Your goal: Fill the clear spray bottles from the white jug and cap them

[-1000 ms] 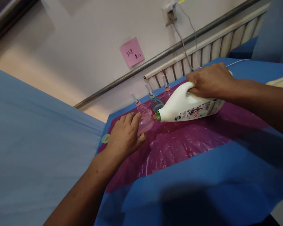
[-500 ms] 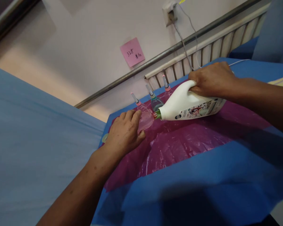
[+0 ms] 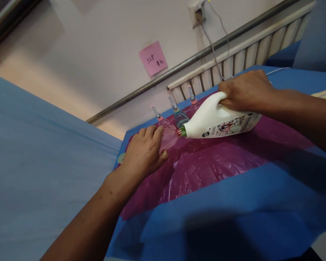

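Note:
My right hand (image 3: 244, 90) is wrapped round the handle of a white jug (image 3: 206, 119), tipped so its green-rimmed mouth points left. The jug's mouth meets the reddish neck of a clear bottle (image 3: 168, 139), which leans toward it. My left hand (image 3: 145, 150) is closed round the clear bottle's left side, thumb toward me; its far fingertips are partly hidden. Behind stand a clear bottle with a pink collar and nozzle (image 3: 161, 119), a teal one (image 3: 180, 116) and another pink-collared one (image 3: 193, 103), partly covered by the jug. Whether liquid flows I cannot make out.
Shiny magenta plastic sheeting (image 3: 195, 170) covers part of the blue tabletop (image 3: 233, 195). A pale green round object (image 3: 121, 158) lies beyond my left wrist. At the back are a metal rail (image 3: 141, 95), a white radiator (image 3: 239, 59), a socket with cords (image 3: 197, 14) and a pink note (image 3: 153, 58).
Almost nothing differs. The view has shifted very slightly, while both hands, the tipped jug and the leaning bottle keep the same arrangement.

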Action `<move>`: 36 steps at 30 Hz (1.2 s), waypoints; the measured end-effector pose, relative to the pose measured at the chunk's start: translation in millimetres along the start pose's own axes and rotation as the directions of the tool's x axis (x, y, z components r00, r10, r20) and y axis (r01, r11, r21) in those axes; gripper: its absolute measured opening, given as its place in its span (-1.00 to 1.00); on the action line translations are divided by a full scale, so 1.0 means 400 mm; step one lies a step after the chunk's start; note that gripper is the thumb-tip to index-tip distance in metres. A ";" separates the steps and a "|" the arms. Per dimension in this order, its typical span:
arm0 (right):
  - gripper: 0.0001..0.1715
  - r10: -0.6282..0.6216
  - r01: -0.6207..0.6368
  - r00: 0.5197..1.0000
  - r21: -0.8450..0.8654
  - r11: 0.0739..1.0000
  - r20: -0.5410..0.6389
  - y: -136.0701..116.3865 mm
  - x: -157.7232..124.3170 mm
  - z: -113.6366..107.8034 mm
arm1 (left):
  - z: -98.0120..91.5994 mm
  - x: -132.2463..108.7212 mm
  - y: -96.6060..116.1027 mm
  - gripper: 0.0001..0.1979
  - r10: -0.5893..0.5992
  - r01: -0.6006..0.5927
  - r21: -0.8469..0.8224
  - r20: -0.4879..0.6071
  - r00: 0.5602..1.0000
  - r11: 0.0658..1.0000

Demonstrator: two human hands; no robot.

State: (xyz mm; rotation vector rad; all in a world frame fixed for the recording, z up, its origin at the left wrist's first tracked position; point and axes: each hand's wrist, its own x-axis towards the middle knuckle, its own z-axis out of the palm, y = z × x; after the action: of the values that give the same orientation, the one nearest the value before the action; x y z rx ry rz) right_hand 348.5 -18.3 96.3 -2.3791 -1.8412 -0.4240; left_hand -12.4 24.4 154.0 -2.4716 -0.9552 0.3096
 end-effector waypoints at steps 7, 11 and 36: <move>-0.46 0.009 -0.009 1.000 0.018 1.000 0.000 0.001 0.000 0.002 | -0.020 0.006 0.009 -0.27 -0.011 0.009 0.037 0.044 0.999 0.999; -0.46 0.006 -0.006 1.000 0.041 0.999 0.006 0.000 -0.001 0.001 | -0.030 0.013 0.010 -0.32 -0.011 0.007 0.061 0.057 0.998 0.998; -0.45 0.022 -0.021 1.000 0.053 0.998 -0.022 -0.001 -0.002 0.000 | -0.070 0.037 0.011 -0.33 0.018 -0.025 0.104 0.067 0.998 0.994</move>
State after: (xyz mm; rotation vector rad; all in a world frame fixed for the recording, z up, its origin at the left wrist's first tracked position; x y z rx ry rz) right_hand 347.9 -19.0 95.9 -2.3481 -1.7924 -0.3941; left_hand 11.3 22.1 175.4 -2.3906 -0.9161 0.4400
